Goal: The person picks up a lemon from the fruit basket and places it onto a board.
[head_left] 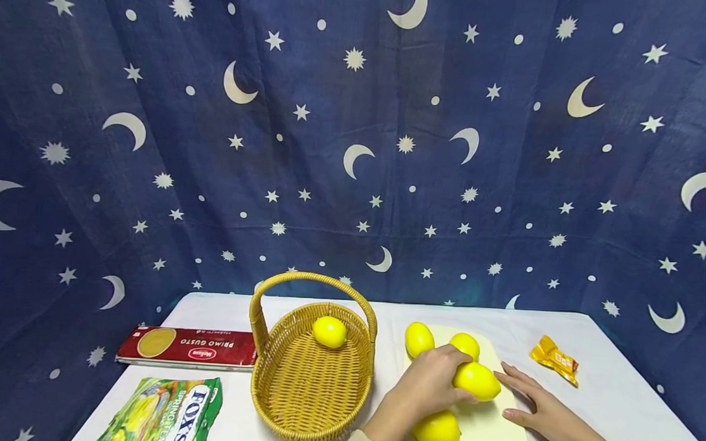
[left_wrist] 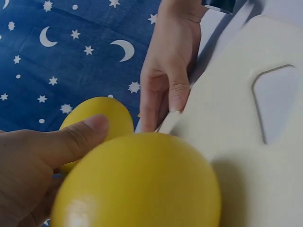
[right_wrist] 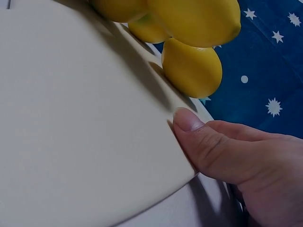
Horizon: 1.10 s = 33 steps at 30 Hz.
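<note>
My left hand [head_left: 435,382] grips a yellow lemon [head_left: 477,381] over the pale cutting board [head_left: 492,426]. Its thumb [left_wrist: 80,137] lies along the held lemon [left_wrist: 104,111] in the left wrist view. Close under that wrist is another lemon [head_left: 437,431], large in the left wrist view. Two more lemons sit near the board's far end, one at the left [head_left: 419,340] and one behind my fingers [head_left: 464,346]. At the board's right edge, my right hand [head_left: 541,409] pinches the rim, its thumb [right_wrist: 194,130] on the edge and the fingers partly hidden behind.
A wicker basket [head_left: 259,399] with a tall handle stands left of the board, one lemon [head_left: 329,332] inside. Further left lie a red pasta pack [head_left: 208,348] and a green Fox's bag [head_left: 165,412]. An orange packet [head_left: 554,359] lies on the right.
</note>
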Motion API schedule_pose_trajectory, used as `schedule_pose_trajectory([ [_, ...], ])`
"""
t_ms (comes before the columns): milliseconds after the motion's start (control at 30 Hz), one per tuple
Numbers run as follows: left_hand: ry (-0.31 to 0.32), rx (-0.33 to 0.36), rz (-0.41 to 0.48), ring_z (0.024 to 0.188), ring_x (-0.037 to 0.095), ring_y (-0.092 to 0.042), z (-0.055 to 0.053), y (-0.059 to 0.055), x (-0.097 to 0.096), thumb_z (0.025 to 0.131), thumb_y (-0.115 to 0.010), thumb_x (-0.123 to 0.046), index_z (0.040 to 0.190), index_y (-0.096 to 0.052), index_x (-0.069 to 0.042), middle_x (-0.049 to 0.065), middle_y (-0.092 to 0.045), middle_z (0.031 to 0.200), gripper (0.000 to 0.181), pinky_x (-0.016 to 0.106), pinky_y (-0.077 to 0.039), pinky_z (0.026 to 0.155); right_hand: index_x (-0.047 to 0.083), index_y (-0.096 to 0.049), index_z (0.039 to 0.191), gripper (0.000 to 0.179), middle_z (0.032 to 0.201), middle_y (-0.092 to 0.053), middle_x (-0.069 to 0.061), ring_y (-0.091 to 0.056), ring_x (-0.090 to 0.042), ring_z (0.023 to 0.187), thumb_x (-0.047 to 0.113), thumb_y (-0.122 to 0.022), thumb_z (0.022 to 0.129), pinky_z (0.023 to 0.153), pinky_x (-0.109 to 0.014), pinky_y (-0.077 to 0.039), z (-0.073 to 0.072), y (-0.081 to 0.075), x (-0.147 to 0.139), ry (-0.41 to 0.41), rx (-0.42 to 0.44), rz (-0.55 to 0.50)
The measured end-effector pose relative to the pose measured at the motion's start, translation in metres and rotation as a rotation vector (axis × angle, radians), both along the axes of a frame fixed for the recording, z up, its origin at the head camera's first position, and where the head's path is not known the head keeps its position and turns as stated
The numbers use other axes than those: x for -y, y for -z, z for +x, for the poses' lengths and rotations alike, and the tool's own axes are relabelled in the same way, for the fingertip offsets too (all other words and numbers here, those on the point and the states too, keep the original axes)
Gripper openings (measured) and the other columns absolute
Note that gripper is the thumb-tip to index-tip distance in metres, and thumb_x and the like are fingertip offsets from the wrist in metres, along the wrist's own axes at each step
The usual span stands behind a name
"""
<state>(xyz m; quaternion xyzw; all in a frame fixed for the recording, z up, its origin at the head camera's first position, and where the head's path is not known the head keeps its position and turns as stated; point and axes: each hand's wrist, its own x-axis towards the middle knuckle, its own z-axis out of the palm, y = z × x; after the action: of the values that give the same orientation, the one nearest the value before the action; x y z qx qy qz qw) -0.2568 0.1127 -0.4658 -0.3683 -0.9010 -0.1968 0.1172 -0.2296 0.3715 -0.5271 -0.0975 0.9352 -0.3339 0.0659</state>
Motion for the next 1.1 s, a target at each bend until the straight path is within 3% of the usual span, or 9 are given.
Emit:
schedule_pose_trajectory([
  [100, -0.015, 0.012, 0.009, 0.099, -0.003, -0.059, -0.001, 0.004, -0.003, 0.071, -0.079, -0.048, 0.118, -0.064, -0.026, -0.016, -0.065, 0.111, 0.054, 0.014, -0.046, 0.088, 0.01, -0.045, 0.141, 0.069, 0.152, -0.026, -0.025, -0.024, -0.044, 0.137, 0.041, -0.067, 0.082, 0.095, -0.075, -0.025, 0.001, 0.001, -0.001, -0.01, -0.011, -0.012],
  [233, -0.03, 0.027, 0.011, 0.101, -0.003, -0.059, -0.003, 0.009, -0.003, 0.071, -0.079, -0.048, 0.117, -0.064, -0.027, -0.018, -0.065, 0.111, 0.053, 0.014, -0.047, 0.089, 0.013, -0.046, 0.14, 0.065, 0.151, -0.027, -0.026, -0.025, -0.009, 0.138, 0.038, -0.067, 0.084, 0.094, -0.074, -0.027, 0.002, 0.003, -0.002, -0.032, -0.051, -0.032],
  [400, -0.036, 0.008, -0.005, 0.098, -0.005, -0.059, -0.004, 0.013, -0.005, 0.069, -0.08, -0.049, 0.115, -0.065, -0.028, -0.019, -0.065, 0.108, 0.052, 0.014, -0.047, 0.085, 0.013, -0.046, 0.141, 0.066, 0.151, -0.026, -0.026, -0.024, -0.015, 0.14, 0.038, -0.067, 0.084, 0.095, -0.074, -0.026, 0.001, 0.002, -0.002, -0.029, -0.034, -0.032],
  [467, -0.042, 0.006, -0.01, 0.097, -0.005, -0.059, -0.004, 0.014, -0.005, 0.069, -0.08, -0.05, 0.114, -0.065, -0.029, -0.02, -0.065, 0.107, 0.052, 0.014, -0.047, 0.084, 0.013, -0.045, 0.141, 0.067, 0.151, -0.026, -0.027, -0.025, -0.029, 0.14, 0.039, -0.066, 0.084, 0.095, -0.074, -0.026, 0.001, 0.002, -0.002, -0.028, -0.021, -0.026],
  [567, -0.052, 0.007, -0.021, 0.096, -0.004, -0.059, -0.004, 0.015, -0.006, 0.068, -0.08, -0.049, 0.113, -0.066, -0.03, -0.02, -0.065, 0.106, 0.052, 0.014, -0.048, 0.083, 0.013, -0.046, 0.141, 0.068, 0.151, -0.026, -0.026, -0.026, -0.025, 0.14, 0.042, -0.067, 0.083, 0.096, -0.074, -0.026, 0.001, 0.001, -0.001, -0.014, -0.009, -0.01],
  [633, -0.065, 0.011, -0.034, 0.096, -0.004, -0.059, -0.004, 0.014, -0.006, 0.068, -0.081, -0.049, 0.114, -0.066, -0.03, -0.019, -0.065, 0.107, 0.052, 0.015, -0.048, 0.083, 0.012, -0.046, 0.14, 0.069, 0.151, -0.026, -0.026, -0.026, -0.041, 0.137, 0.042, -0.067, 0.082, 0.096, -0.074, -0.025, 0.0, -0.001, -0.001, -0.011, -0.016, 0.003],
  [767, -0.09, 0.035, -0.054, 0.096, -0.002, -0.06, -0.005, 0.011, -0.006, 0.068, -0.081, -0.049, 0.116, -0.066, -0.031, -0.018, -0.065, 0.107, 0.053, 0.018, -0.049, 0.083, 0.012, -0.045, 0.141, 0.07, 0.152, -0.026, -0.024, -0.023, -0.05, 0.134, 0.043, -0.067, 0.082, 0.098, -0.075, -0.022, -0.001, -0.004, 0.001, 0.004, -0.009, 0.007],
  [1000, -0.102, 0.05, -0.087, 0.097, -0.002, -0.06, -0.004, 0.012, -0.006, 0.069, -0.079, -0.05, 0.117, -0.066, -0.031, -0.017, -0.065, 0.108, 0.053, 0.018, -0.049, 0.084, 0.013, -0.046, 0.14, 0.07, 0.152, -0.027, -0.023, -0.025, -0.033, 0.138, 0.044, -0.067, 0.082, 0.098, -0.074, -0.022, 0.0, -0.002, 0.0, 0.011, -0.009, 0.002],
  [1100, -0.1, 0.042, -0.108, 0.098, -0.002, -0.06, -0.003, 0.013, -0.005, 0.07, -0.078, -0.051, 0.117, -0.066, -0.031, -0.018, -0.065, 0.109, 0.052, 0.018, -0.049, 0.085, 0.013, -0.046, 0.14, 0.069, 0.152, -0.027, -0.024, -0.026, -0.036, 0.137, 0.045, -0.067, 0.082, 0.098, -0.075, -0.022, 0.0, 0.0, -0.001, 0.007, -0.014, 0.002],
])
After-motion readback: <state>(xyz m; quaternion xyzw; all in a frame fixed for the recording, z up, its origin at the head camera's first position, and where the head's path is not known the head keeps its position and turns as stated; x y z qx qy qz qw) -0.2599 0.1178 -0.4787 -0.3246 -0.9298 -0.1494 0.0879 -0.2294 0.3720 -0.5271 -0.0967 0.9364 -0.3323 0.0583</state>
